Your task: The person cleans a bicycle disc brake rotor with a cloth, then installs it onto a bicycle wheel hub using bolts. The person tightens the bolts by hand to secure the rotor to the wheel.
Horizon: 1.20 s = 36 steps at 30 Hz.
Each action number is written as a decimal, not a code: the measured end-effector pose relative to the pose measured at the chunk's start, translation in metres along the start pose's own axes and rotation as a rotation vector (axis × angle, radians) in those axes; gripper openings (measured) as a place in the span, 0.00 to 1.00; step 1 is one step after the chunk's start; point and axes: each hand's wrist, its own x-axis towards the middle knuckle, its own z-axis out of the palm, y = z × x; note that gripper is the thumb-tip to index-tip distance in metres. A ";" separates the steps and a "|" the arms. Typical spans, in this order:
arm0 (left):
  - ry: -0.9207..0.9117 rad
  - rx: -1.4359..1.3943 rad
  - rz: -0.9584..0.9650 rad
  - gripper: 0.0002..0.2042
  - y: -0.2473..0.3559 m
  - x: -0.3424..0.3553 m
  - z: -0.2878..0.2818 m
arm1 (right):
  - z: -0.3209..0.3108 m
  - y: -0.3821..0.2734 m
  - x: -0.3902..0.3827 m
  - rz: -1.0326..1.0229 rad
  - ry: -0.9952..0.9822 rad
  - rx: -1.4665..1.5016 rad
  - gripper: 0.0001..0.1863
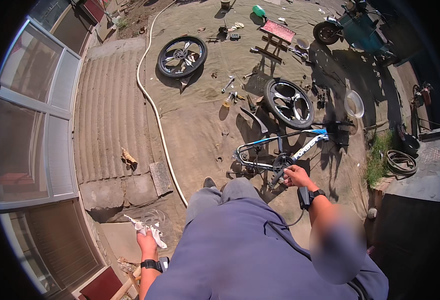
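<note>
At the lower left, my left hand (147, 243) is closed around a crumpled white rag (154, 233), whose ends hang out past the fingers. Ahead and to the right, a blue, white and black bicycle frame (306, 145) without wheels lies on the ground cloth. My right hand (297, 176) reaches down to its crank arm (277, 178), thumb and fingers pinched at it beside the dark chainring (283, 162). Just beyond the frame lies a wheel (289, 104) with white-and-black spokes and a tire. A curved black mudguard (254, 120) rests left of that wheel.
A second wheel (182, 56) lies farther off. Scattered tools (228, 84) and a small jar (227, 102) sit mid-cloth. A red-topped stool (278, 31), a white basin (353, 104) and a three-wheeled vehicle (355, 32) stand beyond. A pale hose (153, 105) runs along the left, beside concrete steps (111, 110).
</note>
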 end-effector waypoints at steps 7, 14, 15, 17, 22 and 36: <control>-0.143 0.183 0.340 0.12 0.197 0.214 0.069 | 0.053 -0.104 0.037 0.048 0.102 0.091 0.15; -0.199 0.230 0.305 0.12 0.324 0.344 0.162 | 0.083 -0.188 0.167 0.105 0.261 0.386 0.12; -0.210 0.213 0.277 0.11 0.342 0.354 0.178 | 0.087 -0.212 0.173 0.114 0.238 0.433 0.13; -0.264 0.351 0.283 0.11 0.384 0.374 0.200 | 0.091 -0.245 0.190 0.102 0.129 0.356 0.14; -0.377 0.425 0.295 0.11 0.477 0.450 0.262 | 0.102 -0.334 0.219 0.032 0.266 0.426 0.13; -0.883 0.456 0.539 0.11 0.752 0.663 0.542 | 0.135 -0.457 0.255 0.156 0.614 0.664 0.15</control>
